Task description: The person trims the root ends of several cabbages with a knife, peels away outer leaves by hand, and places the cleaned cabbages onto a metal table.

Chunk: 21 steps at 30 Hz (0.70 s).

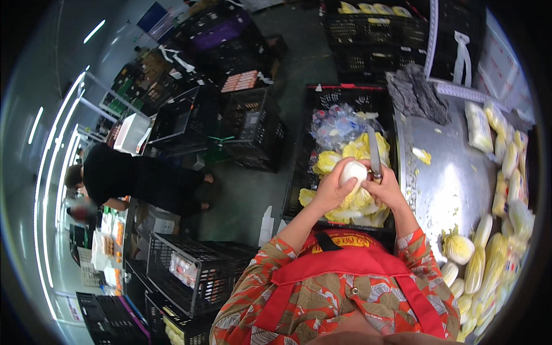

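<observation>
A napa cabbage (pixel 352 171) is in my left hand (pixel 331 186), its white base turned up and its yellow leaves hanging below. My right hand (pixel 385 188) grips a knife (pixel 374 151) by its handle, the blade pointing away from me. The right thumb rests against the cabbage. Both hands are over a black plastic crate (pixel 297 172) holding loose yellow cabbage leaves (pixel 366 146) and crumpled clear plastic film (pixel 338 126). Part of the cabbage is hidden by my fingers.
On my right, a metal table (pixel 435 172) bears several napa cabbages (pixel 476 267), wrapped cabbages (pixel 478 129) and a dark grey cloth (pixel 418 92). Black crates (pixel 254 129) stand across the aisle. A person (pixel 125 172) in dark clothes bends over another table at the left.
</observation>
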Each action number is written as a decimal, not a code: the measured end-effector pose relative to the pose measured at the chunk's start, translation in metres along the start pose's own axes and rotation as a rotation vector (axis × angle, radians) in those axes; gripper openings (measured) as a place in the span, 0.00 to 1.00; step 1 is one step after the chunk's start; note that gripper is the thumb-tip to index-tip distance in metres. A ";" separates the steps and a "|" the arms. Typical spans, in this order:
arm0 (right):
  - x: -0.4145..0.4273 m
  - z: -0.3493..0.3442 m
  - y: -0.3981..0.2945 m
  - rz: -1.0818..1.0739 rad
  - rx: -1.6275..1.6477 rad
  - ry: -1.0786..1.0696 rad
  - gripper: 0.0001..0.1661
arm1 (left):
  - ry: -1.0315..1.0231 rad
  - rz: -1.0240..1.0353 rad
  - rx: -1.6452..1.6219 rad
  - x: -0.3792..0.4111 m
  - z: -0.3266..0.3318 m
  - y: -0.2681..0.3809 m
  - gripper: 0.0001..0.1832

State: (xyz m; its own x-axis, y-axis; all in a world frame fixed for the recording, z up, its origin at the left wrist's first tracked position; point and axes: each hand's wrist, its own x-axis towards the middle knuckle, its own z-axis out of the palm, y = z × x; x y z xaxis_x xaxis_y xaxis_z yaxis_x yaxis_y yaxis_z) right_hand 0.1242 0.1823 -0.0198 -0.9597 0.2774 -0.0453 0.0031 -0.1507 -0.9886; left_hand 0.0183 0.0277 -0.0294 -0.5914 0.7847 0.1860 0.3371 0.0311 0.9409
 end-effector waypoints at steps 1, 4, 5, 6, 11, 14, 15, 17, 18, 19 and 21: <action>0.000 0.001 0.002 0.019 0.019 0.002 0.28 | 0.005 -0.005 0.001 -0.001 0.000 -0.002 0.28; 0.000 0.003 0.006 0.015 0.017 0.023 0.27 | -0.007 -0.038 -0.028 -0.002 0.001 -0.002 0.28; 0.000 0.003 0.007 0.005 0.013 0.030 0.27 | -0.034 -0.051 -0.036 -0.001 0.000 0.000 0.28; -0.002 0.003 0.006 0.004 0.041 0.027 0.26 | -0.063 -0.069 -0.047 -0.002 -0.001 0.002 0.28; -0.006 0.012 0.008 0.005 0.032 0.136 0.25 | -0.086 -0.067 -0.069 -0.003 0.006 -0.010 0.27; -0.007 0.018 0.008 0.005 -0.020 0.251 0.24 | -0.074 -0.052 -0.145 0.000 0.009 -0.015 0.27; -0.007 0.018 0.007 0.022 0.008 0.267 0.24 | -0.066 -0.041 -0.185 0.000 0.009 -0.015 0.27; -0.008 0.019 0.006 0.055 0.064 0.301 0.25 | -0.093 -0.045 -0.240 0.001 0.009 -0.012 0.26; -0.010 0.019 0.002 0.074 0.084 0.277 0.26 | -0.108 -0.051 -0.268 0.001 0.008 -0.009 0.25; -0.009 0.020 0.002 0.079 0.137 0.254 0.25 | -0.098 -0.025 -0.261 0.002 0.006 -0.010 0.25; -0.009 0.019 0.001 0.084 0.239 0.209 0.25 | -0.080 0.029 -0.248 0.005 0.004 -0.011 0.25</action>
State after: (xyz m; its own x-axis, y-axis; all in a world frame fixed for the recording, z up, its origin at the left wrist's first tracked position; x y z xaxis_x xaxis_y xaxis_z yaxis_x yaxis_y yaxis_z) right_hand 0.1277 0.1616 -0.0178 -0.8801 0.4399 -0.1785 -0.0101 -0.3933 -0.9194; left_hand 0.0153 0.0338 -0.0398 -0.5208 0.8299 0.2002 0.1571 -0.1373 0.9780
